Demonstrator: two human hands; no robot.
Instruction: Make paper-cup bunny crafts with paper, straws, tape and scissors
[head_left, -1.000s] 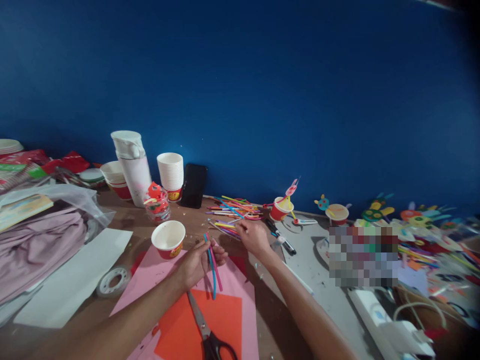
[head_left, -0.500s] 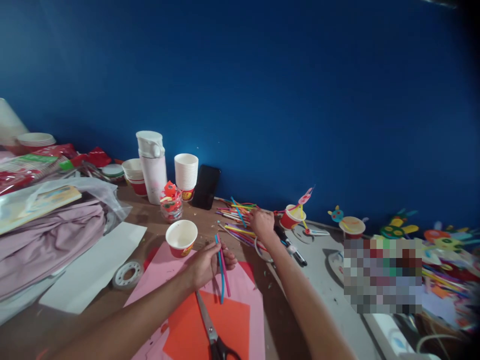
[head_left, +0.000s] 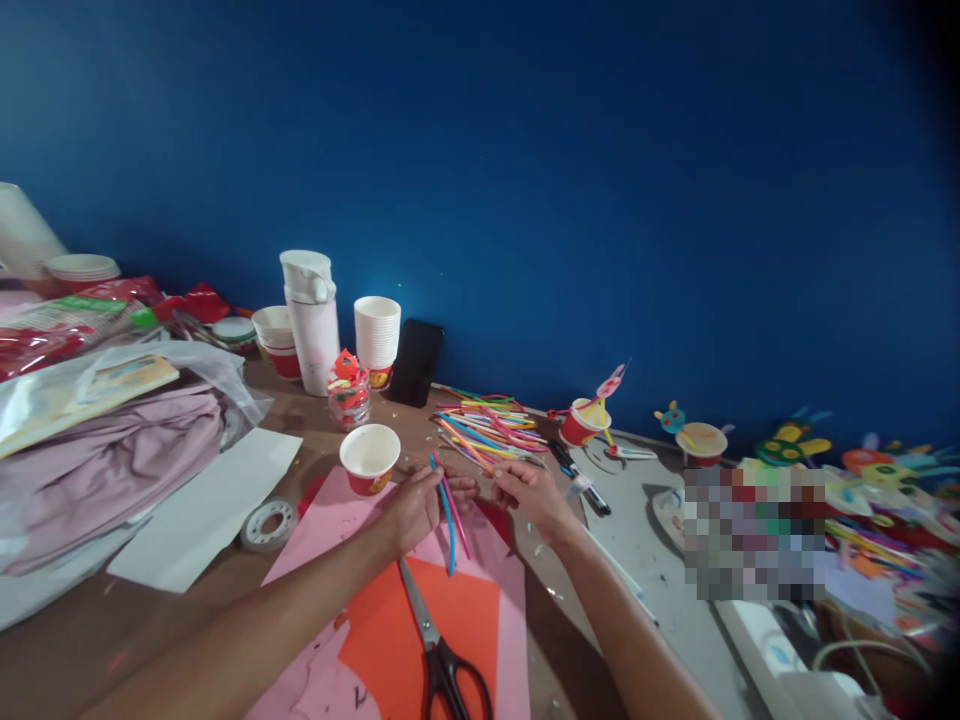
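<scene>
Between the thumb and fingers of my left hand (head_left: 420, 505) are a blue pipe cleaner (head_left: 450, 535) and a pink pipe cleaner (head_left: 460, 520), side by side and hanging over the paper. My right hand (head_left: 529, 495) is pinched at the near edge of a pile of coloured pipe cleaners (head_left: 487, 425); an orange pipe cleaner (head_left: 480, 458) runs to its fingertips. Black-handled scissors (head_left: 431, 630) lie below my left hand on an orange sheet (head_left: 390, 610), which rests on pink paper (head_left: 300, 600). A paper cup (head_left: 370, 455) stands just behind my left hand.
Tape (head_left: 268, 525) and a white sheet (head_left: 206, 510) lie left. Behind stand a white bottle (head_left: 311, 330), stacked cups (head_left: 377, 335), a jar of scraps (head_left: 349, 390) and a phone (head_left: 417, 362). Markers (head_left: 585, 485) and a decorated cup (head_left: 583, 425) are at right, before the blue wall (head_left: 525, 200).
My right hand has drawn back out of the pipe cleaner pile toward me, closer to my left hand. The left still holds the blue and pink pipe cleaners. The view has shifted slightly.
</scene>
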